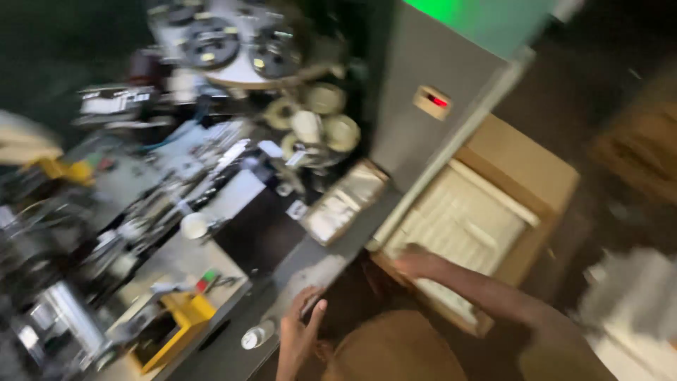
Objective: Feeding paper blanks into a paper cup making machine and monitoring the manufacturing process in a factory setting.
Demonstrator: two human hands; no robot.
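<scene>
Both arms are bare, with no sleeves, gloves, rings or watch showing. The left hand (300,328) and right hand (416,264) are blurred; brown clothing lies between them.

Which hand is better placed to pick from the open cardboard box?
Right. The right hand already reaches into the open cardboard box, over the pale packed contents. The left hand is at the grey machine edge, apart from the box.

bench: grey metal worktop (310,264), blurred
on it: yellow tray (169,328), white cup (194,226), small round container (255,336)
floor: open cardboard box (522,169)
</scene>
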